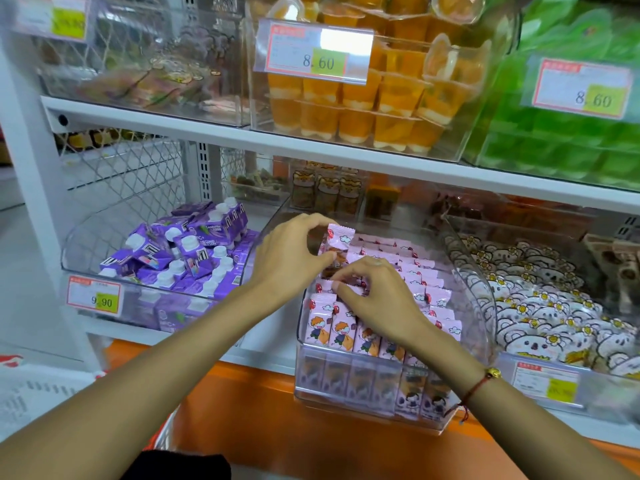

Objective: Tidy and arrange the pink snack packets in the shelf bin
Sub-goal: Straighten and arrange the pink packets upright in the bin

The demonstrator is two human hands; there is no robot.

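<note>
Forearms first, nearest to us, both reaching up into the clear shelf bin point(481, 296) at the shelf's front edge.

Left neighbour: a bin of purple pouches point(180, 258), untouched.

Item, left hand point(291, 258): fingers curled, thumb and fingertips pinching one raised pink packet point(337, 245) at the bin's left wall, held upright above the rows.

Item, pink snack packets point(398, 271): they fill the bin in overlapping rows from back to front edge; the front row stands on end, cartoon faces outward.

Item, right hand point(377, 299): fingers bent, tips pressing down among the packets in the middle rows; we cannot tell whether it pinches one or only parts them.

Right neighbour: a bin of white bear-print packets point(540, 306).

Step in hand, as we judge it: seating a loose packet into line. Next move calls for a gap held clear by the right hand, and the raised packet slid in square with its row.
</note>
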